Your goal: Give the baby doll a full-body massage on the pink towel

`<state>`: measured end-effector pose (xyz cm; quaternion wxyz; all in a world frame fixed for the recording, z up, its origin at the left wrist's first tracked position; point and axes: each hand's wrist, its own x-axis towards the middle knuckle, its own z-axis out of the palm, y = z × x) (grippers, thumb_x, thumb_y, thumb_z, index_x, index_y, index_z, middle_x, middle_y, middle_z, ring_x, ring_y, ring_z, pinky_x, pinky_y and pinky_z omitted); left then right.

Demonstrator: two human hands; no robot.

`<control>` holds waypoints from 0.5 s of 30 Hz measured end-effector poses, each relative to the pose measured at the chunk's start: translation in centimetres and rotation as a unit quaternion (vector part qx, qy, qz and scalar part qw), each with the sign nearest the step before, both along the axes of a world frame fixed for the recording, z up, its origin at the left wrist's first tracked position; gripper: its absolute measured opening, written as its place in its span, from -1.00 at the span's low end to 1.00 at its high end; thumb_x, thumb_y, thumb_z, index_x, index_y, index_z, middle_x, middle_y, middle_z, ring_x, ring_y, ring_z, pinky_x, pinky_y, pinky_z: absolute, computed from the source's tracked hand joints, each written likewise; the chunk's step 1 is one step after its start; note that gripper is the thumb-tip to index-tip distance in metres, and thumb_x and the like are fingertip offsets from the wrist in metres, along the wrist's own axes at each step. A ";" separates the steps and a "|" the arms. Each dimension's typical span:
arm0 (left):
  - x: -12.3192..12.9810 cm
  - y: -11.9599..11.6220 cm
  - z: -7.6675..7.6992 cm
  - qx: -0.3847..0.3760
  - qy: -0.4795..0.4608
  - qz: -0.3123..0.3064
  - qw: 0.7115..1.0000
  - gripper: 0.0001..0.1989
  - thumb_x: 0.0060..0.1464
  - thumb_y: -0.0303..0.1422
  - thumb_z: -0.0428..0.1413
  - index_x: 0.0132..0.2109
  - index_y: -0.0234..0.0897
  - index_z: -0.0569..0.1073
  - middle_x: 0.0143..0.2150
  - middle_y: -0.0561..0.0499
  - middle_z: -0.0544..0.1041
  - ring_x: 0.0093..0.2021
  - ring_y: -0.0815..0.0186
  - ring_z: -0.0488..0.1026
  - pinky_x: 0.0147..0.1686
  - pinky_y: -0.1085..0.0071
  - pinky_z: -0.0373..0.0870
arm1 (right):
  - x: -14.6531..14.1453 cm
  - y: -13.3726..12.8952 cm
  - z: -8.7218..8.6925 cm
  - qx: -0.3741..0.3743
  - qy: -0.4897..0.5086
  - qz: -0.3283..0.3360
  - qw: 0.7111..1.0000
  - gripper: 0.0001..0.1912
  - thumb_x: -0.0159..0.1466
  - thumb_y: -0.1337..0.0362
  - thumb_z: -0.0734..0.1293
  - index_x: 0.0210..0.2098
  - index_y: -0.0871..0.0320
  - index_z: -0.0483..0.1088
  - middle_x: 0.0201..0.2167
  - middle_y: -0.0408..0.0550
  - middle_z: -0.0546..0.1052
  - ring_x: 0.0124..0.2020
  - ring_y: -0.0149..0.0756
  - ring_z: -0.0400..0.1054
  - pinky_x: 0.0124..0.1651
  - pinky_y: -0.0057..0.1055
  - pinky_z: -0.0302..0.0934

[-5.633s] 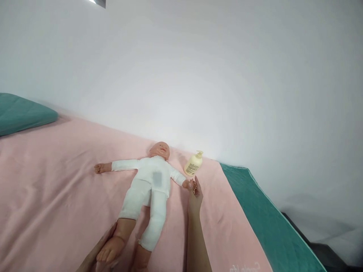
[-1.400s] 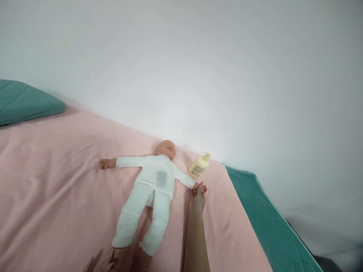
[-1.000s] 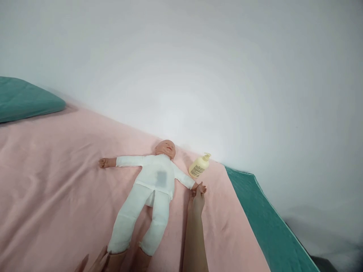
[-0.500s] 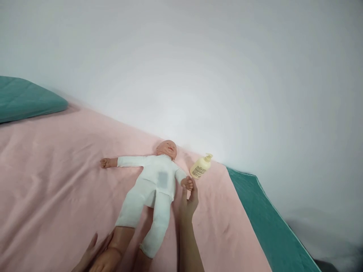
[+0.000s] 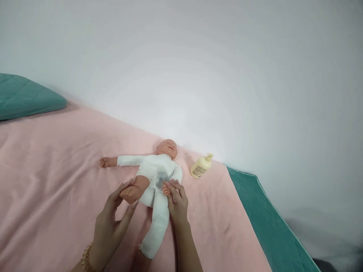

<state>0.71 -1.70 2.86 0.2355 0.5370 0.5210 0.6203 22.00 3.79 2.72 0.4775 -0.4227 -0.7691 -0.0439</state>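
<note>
A baby doll (image 5: 166, 162) with a white cloth body lies on its back on a pink sheet (image 5: 70, 151), head toward the wall. My left hand (image 5: 112, 215) grips the doll's foot (image 5: 132, 192), and that leg is bent up over the belly. A beaded bracelet (image 5: 86, 257) is round my left wrist. My right hand (image 5: 178, 200) holds the doll's hand (image 5: 166, 188) between thumb and fingers, with the doll's arm folded across its front. The other doll leg (image 5: 157, 223) lies stretched toward me.
A pale yellow pump bottle (image 5: 200, 167) stands to the right of the doll, close to the wall (image 5: 181, 68). At the far left is a green padded pillow (image 5: 28, 96). Green fabric (image 5: 263, 211) shows along the right edge of the bed.
My left hand has come up and raised the doll's foot, bending the leg toward its belly. My right hand has drawn the doll's hand left, across its body. The bottle has stayed put.
</note>
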 end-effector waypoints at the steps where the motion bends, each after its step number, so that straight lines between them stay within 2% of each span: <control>1: 0.3 0.3 0.3 -0.003 0.002 0.010 1.000 -0.49 0.19 -0.18 0.10 0.25 -0.12 0.28 0.20 -0.08 0.46 0.16 0.10 0.44 0.20 0.09 0.38 | -0.1 0.0 0.2 -0.007 -0.001 0.004 1.000 -0.54 0.36 0.46 0.23 0.17 -0.09 0.41 -0.08 -0.02 0.56 0.03 -0.24 0.47 0.26 -0.09 0.32; 4: 1.0 1.1 0.8 -0.006 0.013 0.021 1.000 -0.52 0.19 -0.15 0.09 0.22 -0.14 0.31 0.18 -0.10 0.47 0.12 0.09 0.48 0.12 0.14 0.45 | -0.1 0.0 0.4 -0.028 0.006 0.011 1.000 -0.57 0.36 0.44 0.24 0.13 -0.06 0.44 -0.09 -0.02 0.58 0.04 -0.25 0.47 0.27 -0.10 0.31; 9: 1.6 2.1 0.9 -0.004 0.012 0.015 1.000 -0.52 0.20 -0.15 0.08 0.21 -0.16 0.30 0.17 -0.11 0.48 0.13 0.10 0.48 0.11 0.16 0.46 | 0.3 0.0 -0.4 -0.042 0.053 0.003 0.998 -0.64 0.34 0.39 0.28 0.06 -0.04 0.49 -0.08 0.00 0.56 0.03 -0.22 0.47 0.25 -0.08 0.31; 12: 1.0 1.4 0.2 0.000 0.037 0.021 0.999 -0.49 0.18 -0.14 0.09 0.23 -0.15 0.29 0.17 -0.10 0.49 0.12 0.09 0.49 0.08 0.16 0.48 | 0.7 0.0 -0.6 -0.062 0.158 -0.051 0.984 -0.74 0.30 0.30 0.34 -0.02 0.05 0.53 -0.10 0.04 0.55 0.00 -0.18 0.47 0.14 -0.09 0.38; 15: -0.6 -0.4 -1.5 0.022 0.077 0.008 0.997 -0.46 0.16 -0.17 0.11 0.26 -0.09 0.27 0.16 -0.05 0.51 0.13 0.10 0.49 0.06 0.20 0.51 | 1.3 0.1 -0.1 -0.106 0.324 -0.094 0.935 -0.69 0.22 0.19 0.42 -0.07 0.14 0.49 -0.13 0.07 0.57 -0.04 -0.12 0.49 0.05 -0.09 0.40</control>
